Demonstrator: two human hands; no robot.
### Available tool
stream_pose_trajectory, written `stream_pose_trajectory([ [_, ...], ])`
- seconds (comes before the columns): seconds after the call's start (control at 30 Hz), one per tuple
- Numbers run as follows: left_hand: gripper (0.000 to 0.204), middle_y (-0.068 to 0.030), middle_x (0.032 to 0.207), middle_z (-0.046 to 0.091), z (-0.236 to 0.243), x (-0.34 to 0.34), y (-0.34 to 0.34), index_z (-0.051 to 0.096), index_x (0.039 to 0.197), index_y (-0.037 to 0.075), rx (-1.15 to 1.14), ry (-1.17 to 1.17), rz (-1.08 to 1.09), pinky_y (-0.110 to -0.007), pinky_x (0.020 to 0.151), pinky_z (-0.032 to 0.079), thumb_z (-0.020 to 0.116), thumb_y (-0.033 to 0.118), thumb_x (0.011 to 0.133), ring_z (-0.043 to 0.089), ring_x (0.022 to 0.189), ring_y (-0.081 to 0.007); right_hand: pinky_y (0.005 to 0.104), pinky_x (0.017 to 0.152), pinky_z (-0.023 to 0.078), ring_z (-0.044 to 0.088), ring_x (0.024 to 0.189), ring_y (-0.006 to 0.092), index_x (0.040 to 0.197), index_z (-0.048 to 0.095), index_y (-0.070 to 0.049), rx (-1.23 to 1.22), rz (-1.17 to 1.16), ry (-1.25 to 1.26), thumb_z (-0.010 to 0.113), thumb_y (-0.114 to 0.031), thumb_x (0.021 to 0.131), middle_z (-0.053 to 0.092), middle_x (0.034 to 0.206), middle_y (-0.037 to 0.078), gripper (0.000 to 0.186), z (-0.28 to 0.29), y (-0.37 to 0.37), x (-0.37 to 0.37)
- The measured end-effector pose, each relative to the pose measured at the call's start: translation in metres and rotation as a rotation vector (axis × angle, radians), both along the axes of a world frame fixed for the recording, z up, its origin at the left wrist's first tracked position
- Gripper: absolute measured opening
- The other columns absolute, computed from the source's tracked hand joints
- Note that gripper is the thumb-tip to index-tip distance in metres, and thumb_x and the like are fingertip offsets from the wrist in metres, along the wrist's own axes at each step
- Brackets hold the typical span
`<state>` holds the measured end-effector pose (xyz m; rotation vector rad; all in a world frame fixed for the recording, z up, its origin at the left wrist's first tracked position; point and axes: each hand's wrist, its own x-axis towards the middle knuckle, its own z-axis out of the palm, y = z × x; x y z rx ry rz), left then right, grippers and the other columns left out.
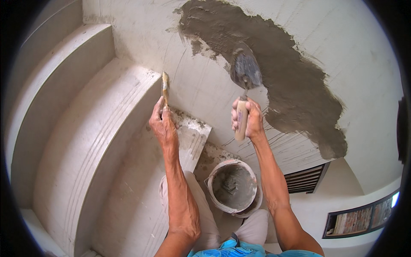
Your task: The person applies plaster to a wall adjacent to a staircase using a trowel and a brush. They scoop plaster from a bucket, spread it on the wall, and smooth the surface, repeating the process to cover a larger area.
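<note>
My left hand (164, 122) is closed round the handle of a paintbrush (165, 88), its bristles pointing up close to the wall at the stair edge. In my right hand (251, 118) is a trowel (245, 70), gripped by its wooden handle. The grey blade, slightly blurred, is raised in front of a wide patch of wet mortar (291, 81) on the pale wall (205, 81); whether it touches the wall I cannot tell. Below, between my forearms, stands a bucket (209, 188) with grey mortar (233, 186) inside.
Curved concrete steps (98, 111) rise on the left. The end of a lower step (195, 137) juts out beside my left forearm, spattered with mortar. Another round container rim (257, 203) shows under the bucket. A slatted opening (306, 177) and a window (359, 218) are at lower right.
</note>
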<state>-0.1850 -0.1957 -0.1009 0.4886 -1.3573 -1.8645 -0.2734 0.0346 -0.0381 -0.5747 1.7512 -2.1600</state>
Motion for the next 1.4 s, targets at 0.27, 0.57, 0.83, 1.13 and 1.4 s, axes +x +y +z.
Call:
stream_pose_trajectory([
  [0.27,0.041,-0.0003,0.076,0.052,0.003,0.002,0.000,0.058,0.138,-0.002,0.019,-0.025,0.008,-0.024,0.045,0.043,0.051,0.009,0.099,0.048,0.056,-0.0055,0.0348,0.042,0.051,0.055,0.047,0.0189,0.099,0.058,0.000,0.004,-0.027,-0.016,0.051,-0.046,0.096,0.058,0.066,0.011,0.047,0.013,-0.013,-0.024],
  [0.57,0.040,-0.0012,0.075,0.052,0.003,0.002,0.002,0.059,0.136,-0.003,0.022,-0.032,-0.002,-0.024,0.044,0.043,0.052,0.009,0.098,0.047,0.054,-0.0057,0.0356,0.041,0.050,0.054,0.045,0.0194,0.098,0.056,0.000,-0.097,-0.019,-0.038,0.051,-0.044,0.096,0.057,0.066,0.012,0.044,-0.006,0.016,0.003],
  [0.83,0.039,-0.0009,0.076,0.052,0.001,-0.002,0.002,0.059,0.135,-0.003,0.032,0.003,0.009,-0.024,0.044,0.042,0.052,0.008,0.099,0.047,0.054,-0.0053,0.0338,0.040,0.050,0.056,0.046,0.0178,0.097,0.059,0.000,0.147,-0.003,0.012,0.046,-0.037,0.098,0.059,0.066,0.010,0.039,0.038,-0.023,-0.030],
  [1.13,0.039,-0.0008,0.074,0.051,0.001,-0.001,0.002,0.059,0.135,-0.004,0.013,-0.026,0.006,-0.024,0.043,0.041,0.054,0.009,0.099,0.046,0.052,-0.0055,0.0345,0.039,0.050,0.056,0.045,0.0172,0.099,0.058,0.000,-0.017,0.003,-0.015,0.046,-0.038,0.098,0.059,0.067,0.011,0.040,0.032,0.019,-0.010],
  [1.4,0.041,-0.0008,0.074,0.051,-0.003,-0.006,0.003,0.058,0.137,-0.004,0.017,0.009,0.008,-0.024,0.044,0.042,0.052,0.008,0.097,0.047,0.053,-0.0058,0.0338,0.041,0.050,0.055,0.046,0.0177,0.098,0.058,0.000,0.085,0.007,-0.030,0.047,-0.039,0.098,0.059,0.067,0.011,0.041,0.039,-0.010,-0.013],
])
